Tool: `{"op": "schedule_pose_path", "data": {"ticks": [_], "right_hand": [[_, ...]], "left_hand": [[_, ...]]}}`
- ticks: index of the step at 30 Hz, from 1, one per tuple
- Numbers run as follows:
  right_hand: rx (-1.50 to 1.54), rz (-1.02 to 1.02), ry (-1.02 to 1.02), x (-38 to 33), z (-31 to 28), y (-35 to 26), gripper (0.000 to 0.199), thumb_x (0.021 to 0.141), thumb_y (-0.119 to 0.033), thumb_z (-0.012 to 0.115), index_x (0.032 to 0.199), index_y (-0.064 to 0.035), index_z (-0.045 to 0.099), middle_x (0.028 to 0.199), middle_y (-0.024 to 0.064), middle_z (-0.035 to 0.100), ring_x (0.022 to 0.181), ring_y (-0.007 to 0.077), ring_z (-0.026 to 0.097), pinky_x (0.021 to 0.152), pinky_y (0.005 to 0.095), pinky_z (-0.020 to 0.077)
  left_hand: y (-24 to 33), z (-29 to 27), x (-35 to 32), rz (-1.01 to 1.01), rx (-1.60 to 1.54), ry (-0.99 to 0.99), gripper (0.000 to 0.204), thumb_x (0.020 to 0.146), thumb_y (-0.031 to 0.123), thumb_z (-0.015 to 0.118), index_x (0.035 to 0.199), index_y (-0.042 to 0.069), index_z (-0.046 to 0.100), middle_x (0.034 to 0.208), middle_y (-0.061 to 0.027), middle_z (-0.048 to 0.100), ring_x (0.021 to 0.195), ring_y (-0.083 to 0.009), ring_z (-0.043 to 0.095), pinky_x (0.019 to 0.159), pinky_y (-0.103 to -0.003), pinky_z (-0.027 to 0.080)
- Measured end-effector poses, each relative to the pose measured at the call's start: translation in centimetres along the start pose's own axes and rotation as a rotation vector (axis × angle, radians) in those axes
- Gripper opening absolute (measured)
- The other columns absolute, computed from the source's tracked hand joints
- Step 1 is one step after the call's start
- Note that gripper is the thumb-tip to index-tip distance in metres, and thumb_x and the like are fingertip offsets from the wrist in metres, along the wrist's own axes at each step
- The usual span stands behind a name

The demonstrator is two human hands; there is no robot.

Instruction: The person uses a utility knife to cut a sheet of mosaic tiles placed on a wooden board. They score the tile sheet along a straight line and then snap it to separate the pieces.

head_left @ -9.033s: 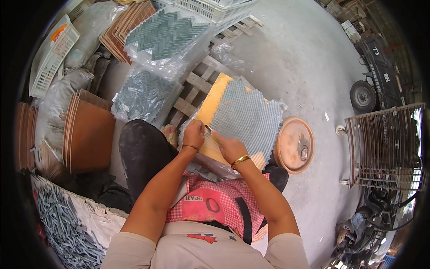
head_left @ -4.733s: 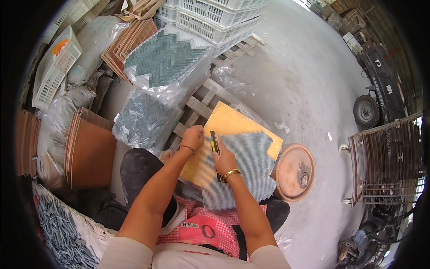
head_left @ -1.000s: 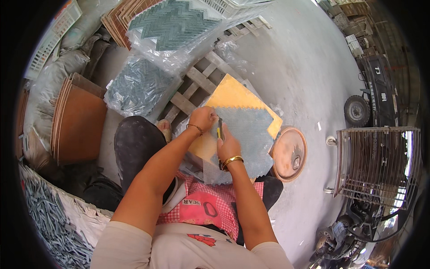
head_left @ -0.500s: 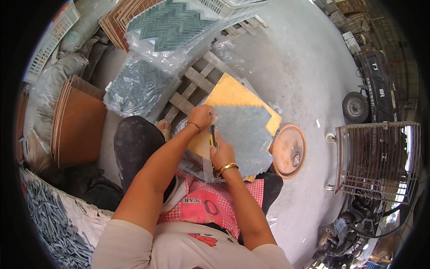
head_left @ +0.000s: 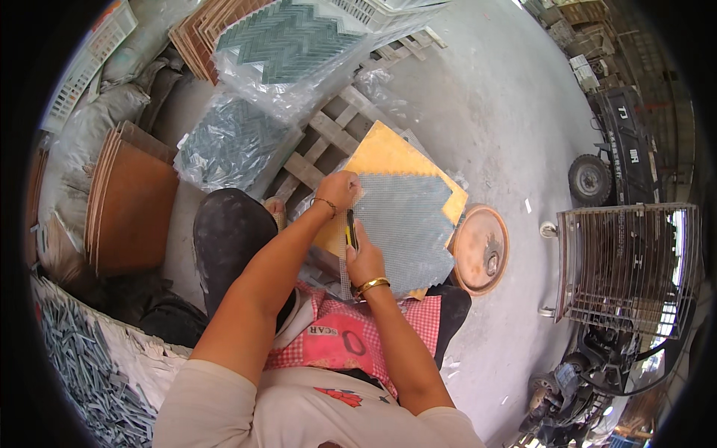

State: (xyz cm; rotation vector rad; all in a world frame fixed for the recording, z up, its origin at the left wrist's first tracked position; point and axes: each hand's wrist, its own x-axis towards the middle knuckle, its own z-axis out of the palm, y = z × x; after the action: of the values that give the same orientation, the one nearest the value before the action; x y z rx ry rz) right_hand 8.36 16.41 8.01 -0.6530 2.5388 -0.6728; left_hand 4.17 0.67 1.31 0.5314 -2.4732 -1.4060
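- head view: the person's right hand (head_left: 364, 261) has its fingers curled around a yellow-and-black slim utility knife (head_left: 351, 228), the thumb lying along the handle.
- the knife's long axis runs almost straight away from the person, its front end just short of the left hand (head_left: 340, 190); whether the blade is out is too small to tell.
- the left hand's fingers are closed in a pinch at the far left corner of a grey-blue, zigzag-edged sheet with mesh over it (head_left: 411, 224); the fingertips themselves are partly hidden.
- that sheet lies to the right of both hands' fingers, and a strip of bare pale mesh (head_left: 346, 280) along its left side passes beneath the right hand, roughly in line with the knife.
- so the relation that counts is knife against strip: near parallel, with the right hand nearer the person and the left just beyond the knife's front end.
- under the sheet, a flat yellow board (head_left: 385, 149) shows beyond and right of the left fingers.
- farther right of the right hand's fingers stands a round, orange-brown lidded drum (head_left: 474, 254).
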Motion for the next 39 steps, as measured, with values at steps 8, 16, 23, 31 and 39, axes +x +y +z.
{"op": "schedule_pose_path", "data": {"ticks": [8, 16, 23, 31, 39], "right_hand": [[0.408, 0.106, 0.06, -3.3, -4.4, 3.9, 0.056, 0.082, -0.009, 0.051, 0.135, -0.0078, 0.033, 0.063, 0.0069, 0.059, 0.048, 0.0135, 0.059, 0.048, 0.0273, 0.0486], [-0.099, -0.347, -0.012, 1.0, -5.2, 4.3, 0.059, 0.081, -0.012, 0.054, 0.135, -0.0238, 0.034, 0.083, 0.0174, 0.063, 0.065, 0.0316, 0.061, 0.061, 0.0401, 0.0493], [-0.498, -0.506, -0.242, 4.7, -5.1, 4.3, 0.053, 0.083, -0.012, 0.047, 0.132, -0.031, 0.035, 0.082, 0.0124, 0.062, 0.069, 0.0314, 0.061, 0.057, 0.0419, 0.0482], [-0.671, -0.659, -0.204, 4.8, -6.2, 3.7, 0.055, 0.083, -0.007, 0.044, 0.131, -0.0332, 0.036, 0.068, 0.0086, 0.056, 0.059, 0.0264, 0.059, 0.051, 0.0366, 0.0483], [-0.706, -0.663, -0.194, 4.4, -7.1, 4.0, 0.057, 0.08, -0.005, 0.048, 0.13, -0.0327, 0.039, 0.066, 0.0069, 0.056, 0.056, 0.0247, 0.059, 0.051, 0.0348, 0.0483]], "left_hand": [[2.4, -2.3, -3.3, -0.071, 0.288, 0.054, 0.014, 0.072, 0.011, 0.06, 0.085, 0.008, 0.065, 0.087, -0.0131, 0.061, 0.08, -0.0317, 0.058, 0.07, -0.04, 0.046], [5.0, -2.2, -6.9, -0.185, 0.446, -0.025, 0.02, 0.069, 0.017, 0.067, 0.083, 0.004, 0.062, 0.087, -0.0127, 0.058, 0.085, -0.0316, 0.056, 0.073, -0.041, 0.046], [3.7, 0.2, -8.0, -0.241, 0.308, 0.212, 0.014, 0.067, 0.015, 0.067, 0.075, 0.006, 0.059, 0.081, -0.0113, 0.056, 0.083, -0.0316, 0.054, 0.07, -0.041, 0.044], [3.7, 0.4, -8.4, -0.286, 0.309, 0.23, 0.011, 0.068, 0.015, 0.065, 0.071, 0.008, 0.057, 0.081, -0.0077, 0.056, 0.086, -0.0285, 0.053, 0.071, -0.04, 0.045], [3.8, 0.3, -8.4, -0.267, 0.256, 0.271, 0.01, 0.068, 0.014, 0.065, 0.07, 0.008, 0.057, 0.079, -0.0067, 0.056, 0.084, -0.0275, 0.053, 0.069, -0.039, 0.044]]}}
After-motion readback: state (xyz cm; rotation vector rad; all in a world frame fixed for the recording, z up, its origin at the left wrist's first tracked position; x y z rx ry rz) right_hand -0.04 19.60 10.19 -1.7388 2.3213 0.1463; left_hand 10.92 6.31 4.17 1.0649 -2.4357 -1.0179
